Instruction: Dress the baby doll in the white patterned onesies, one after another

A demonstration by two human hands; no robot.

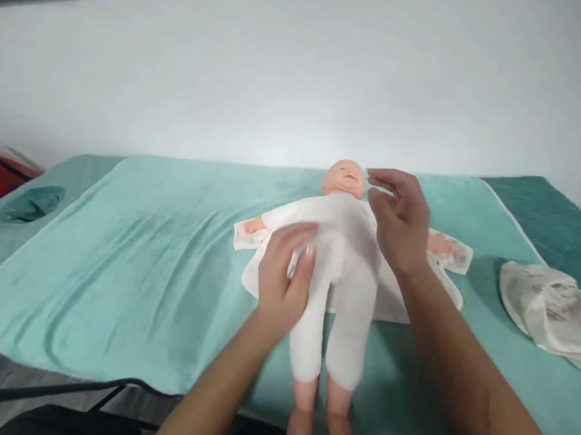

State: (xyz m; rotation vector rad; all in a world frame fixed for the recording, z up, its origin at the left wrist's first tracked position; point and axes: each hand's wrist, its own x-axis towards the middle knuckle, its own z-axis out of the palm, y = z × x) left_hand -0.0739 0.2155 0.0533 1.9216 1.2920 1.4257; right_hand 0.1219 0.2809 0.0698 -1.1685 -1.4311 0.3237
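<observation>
A baby doll (342, 247) in a white suit lies on its back, head towards the wall and bare feet towards me. Beneath it a white baby shirt (394, 296) is spread out, its patterned sleeves showing at both sides by the doll's hands. My left hand (287, 270) hovers over the doll's body on the left, thumb and fingers apart. Beside the doll's head, on the right, my right hand (401, 214) is raised with fingers bent and a gap to the thumb. Nothing shows in either hand.
A teal sheet (120, 266) covers the padded table, with wrinkles on the left. At the right lies a crumpled white patterned cloth (551, 305). A white wall (279, 79) stands behind. The padding has an oval hole (33, 203) at the far left. A dark cable-like strip (53, 390) runs below the front edge.
</observation>
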